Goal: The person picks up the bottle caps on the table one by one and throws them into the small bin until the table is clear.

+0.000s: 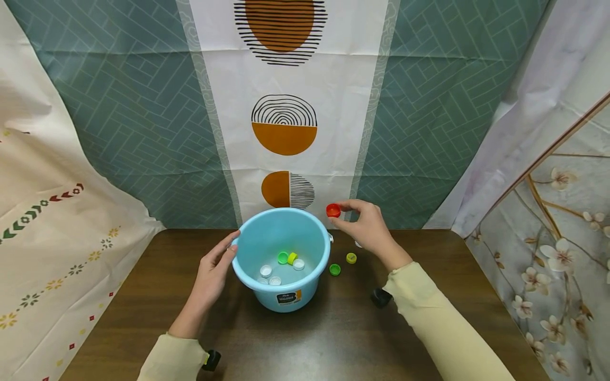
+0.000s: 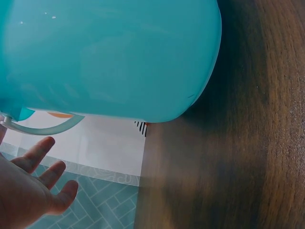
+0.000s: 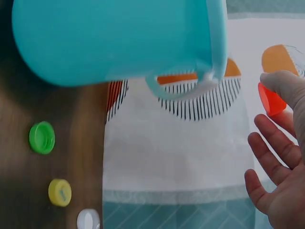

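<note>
A light blue bucket (image 1: 281, 219) stands upright on the table. Several bottle caps lie inside it, among them a green cap (image 1: 283, 257), a yellow cap (image 1: 293, 258) and a white cap (image 1: 266, 271). My left hand (image 1: 212, 272) holds the bucket's left rim with thumb and forefinger; its other fingers (image 2: 56, 174) spread free below the handle. Up beyond the right rim, my right hand (image 1: 369, 225) pinches a red bottle cap (image 3: 271, 99) between thumb and forefinger, apart from the bucket. Its remaining fingers are spread.
Right of the bucket lie a green cap (image 1: 335, 270), a yellow cap (image 1: 351, 258) and a white cap (image 3: 88, 219), the last mostly behind my right hand in the head view. Patterned cloth (image 1: 419, 106) hangs behind the brown wooden table (image 1: 305, 349).
</note>
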The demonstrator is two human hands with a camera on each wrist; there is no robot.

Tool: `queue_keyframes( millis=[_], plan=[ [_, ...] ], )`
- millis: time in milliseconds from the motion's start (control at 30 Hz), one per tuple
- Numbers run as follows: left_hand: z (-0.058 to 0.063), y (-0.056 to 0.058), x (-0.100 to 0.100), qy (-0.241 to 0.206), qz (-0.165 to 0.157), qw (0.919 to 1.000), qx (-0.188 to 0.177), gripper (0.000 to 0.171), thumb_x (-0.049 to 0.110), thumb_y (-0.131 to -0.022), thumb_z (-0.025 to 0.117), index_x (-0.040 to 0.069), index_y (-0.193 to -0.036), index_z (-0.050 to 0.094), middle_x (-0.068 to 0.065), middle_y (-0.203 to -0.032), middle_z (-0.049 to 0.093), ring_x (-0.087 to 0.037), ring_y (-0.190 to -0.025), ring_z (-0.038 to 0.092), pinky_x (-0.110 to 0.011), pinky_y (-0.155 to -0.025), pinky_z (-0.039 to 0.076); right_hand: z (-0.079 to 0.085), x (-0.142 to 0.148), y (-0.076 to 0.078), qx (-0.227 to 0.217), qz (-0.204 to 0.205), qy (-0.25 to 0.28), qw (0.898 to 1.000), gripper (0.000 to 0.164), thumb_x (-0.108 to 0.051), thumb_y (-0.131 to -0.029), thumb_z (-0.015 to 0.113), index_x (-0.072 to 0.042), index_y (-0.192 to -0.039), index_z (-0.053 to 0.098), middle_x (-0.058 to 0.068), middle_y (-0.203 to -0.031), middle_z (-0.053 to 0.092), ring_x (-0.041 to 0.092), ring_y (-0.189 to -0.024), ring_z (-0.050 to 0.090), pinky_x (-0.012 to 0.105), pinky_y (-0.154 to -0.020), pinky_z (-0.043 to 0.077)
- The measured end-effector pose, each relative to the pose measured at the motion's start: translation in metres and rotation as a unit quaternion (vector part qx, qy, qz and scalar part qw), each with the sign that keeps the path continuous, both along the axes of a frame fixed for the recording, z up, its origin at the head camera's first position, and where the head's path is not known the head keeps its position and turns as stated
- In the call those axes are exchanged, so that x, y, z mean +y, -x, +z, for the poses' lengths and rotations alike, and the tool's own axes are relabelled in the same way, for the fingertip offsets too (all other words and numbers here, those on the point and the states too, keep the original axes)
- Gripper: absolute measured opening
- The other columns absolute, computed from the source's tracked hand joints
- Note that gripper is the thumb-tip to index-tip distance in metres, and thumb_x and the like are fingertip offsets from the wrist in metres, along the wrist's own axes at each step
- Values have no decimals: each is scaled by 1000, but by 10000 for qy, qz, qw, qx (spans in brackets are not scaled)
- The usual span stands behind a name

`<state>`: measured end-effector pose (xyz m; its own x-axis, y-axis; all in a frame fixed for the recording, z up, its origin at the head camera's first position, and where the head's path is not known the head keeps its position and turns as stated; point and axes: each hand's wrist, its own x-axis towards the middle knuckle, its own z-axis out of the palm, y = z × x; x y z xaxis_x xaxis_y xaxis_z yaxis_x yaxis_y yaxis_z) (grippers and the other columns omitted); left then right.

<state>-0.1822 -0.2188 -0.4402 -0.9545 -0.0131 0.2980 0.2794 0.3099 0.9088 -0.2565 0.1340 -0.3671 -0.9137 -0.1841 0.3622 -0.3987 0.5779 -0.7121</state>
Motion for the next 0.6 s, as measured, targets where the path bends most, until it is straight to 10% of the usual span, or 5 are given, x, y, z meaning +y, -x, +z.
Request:
queue_keyframes(
  millis=[600],
  plan=[
    [18, -10, 5, -167, -162, 9996, -136, 41, 31, -98, 48, 23, -138, 47, 0, -143, 47, -20, -129, 46, -12, -90, 42, 9, -59, -9, -256, 728, 207, 9968, 37, -40, -79, 74, -23, -111, 67, -9, -111, 66, 18, -109, 57, 43, -94, 46]
  ],
)
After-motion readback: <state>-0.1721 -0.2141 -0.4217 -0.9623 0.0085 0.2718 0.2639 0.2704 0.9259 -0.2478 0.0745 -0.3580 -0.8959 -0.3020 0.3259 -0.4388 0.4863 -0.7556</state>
